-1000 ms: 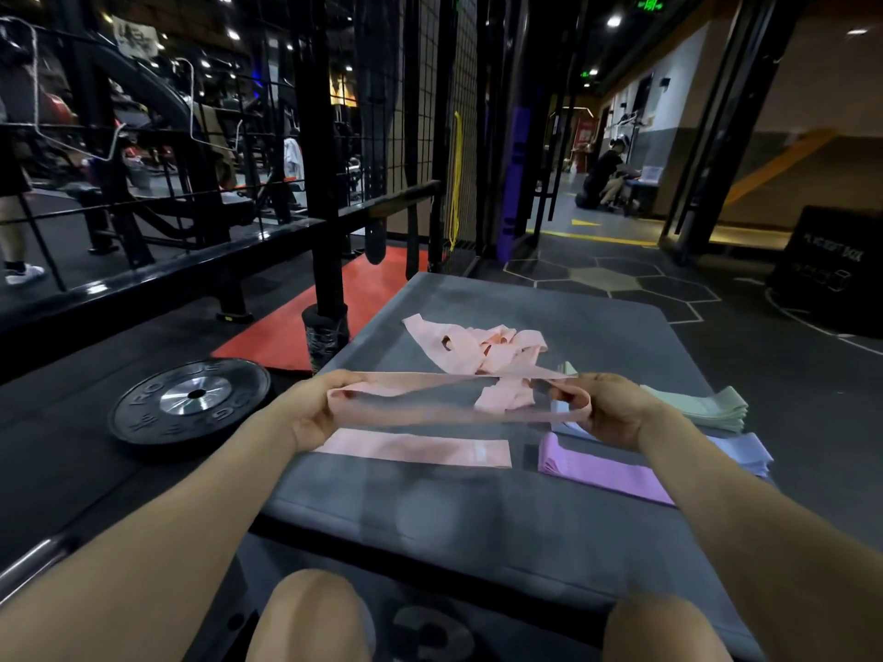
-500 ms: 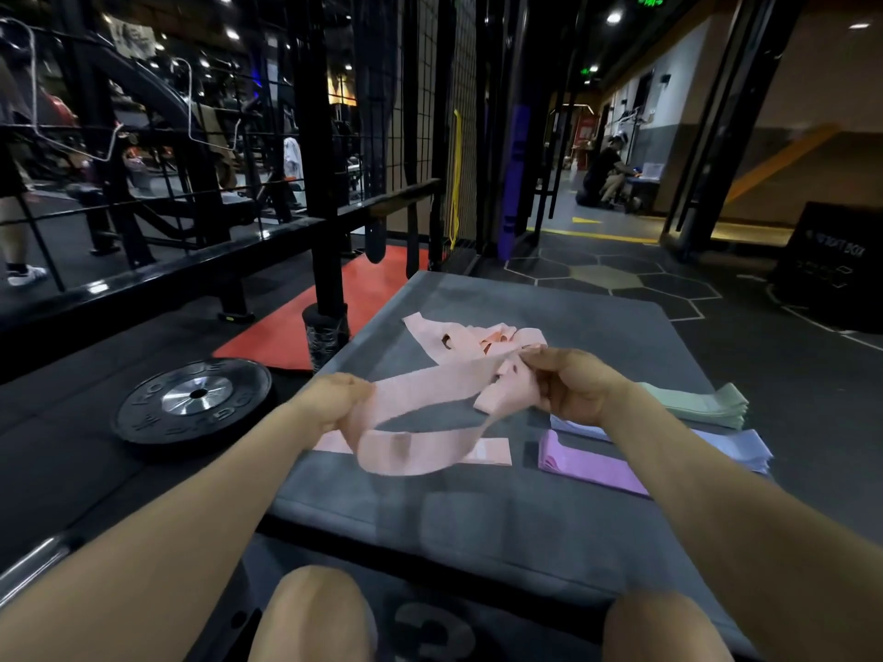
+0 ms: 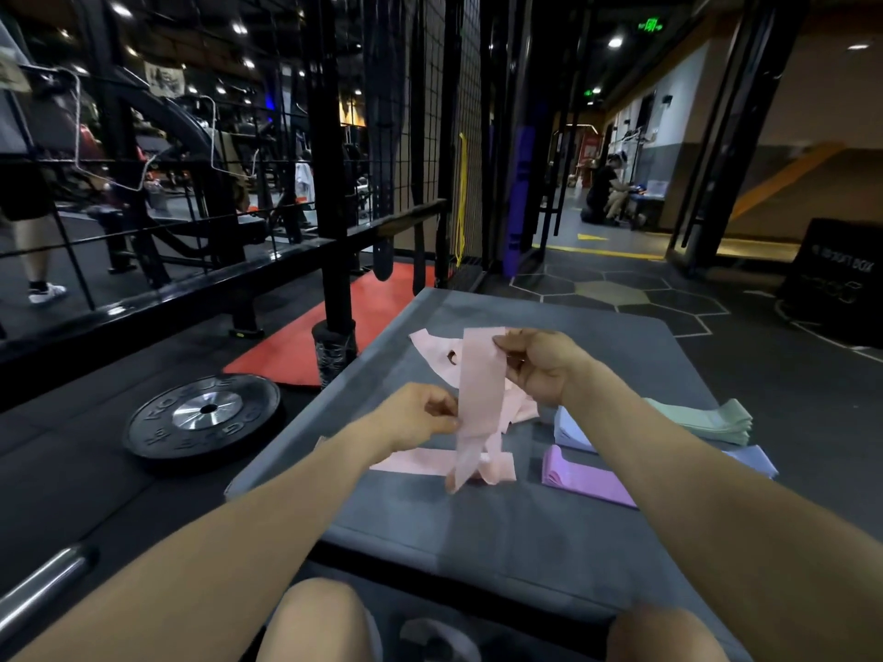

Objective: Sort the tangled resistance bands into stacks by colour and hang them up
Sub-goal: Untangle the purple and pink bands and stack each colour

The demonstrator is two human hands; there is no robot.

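Observation:
A pink resistance band [image 3: 480, 389] hangs almost upright over the grey mat [image 3: 501, 532]. My right hand [image 3: 537, 363] pinches its top end, and my left hand [image 3: 423, 415] pinches its left edge lower down. Its loose tail droops onto a flat pink band [image 3: 415, 461] lying on the mat. Behind my hands lies a tangle of pink bands [image 3: 437, 353], partly hidden. To the right lie a purple stack [image 3: 585, 477], a pale blue stack [image 3: 571, 430] and a green stack [image 3: 702, 420].
A black weight plate [image 3: 205, 415] lies on the floor left of the mat, with a barbell end [image 3: 43, 582] nearer me. A black rack post [image 3: 334, 231] and wire grid [image 3: 449, 136] stand beyond the mat. My knees [image 3: 320, 623] are at the mat's near edge.
The pink band was stretched level between both hands; now my right hand has lifted its end up and my left has moved inward, so the band hangs vertically.

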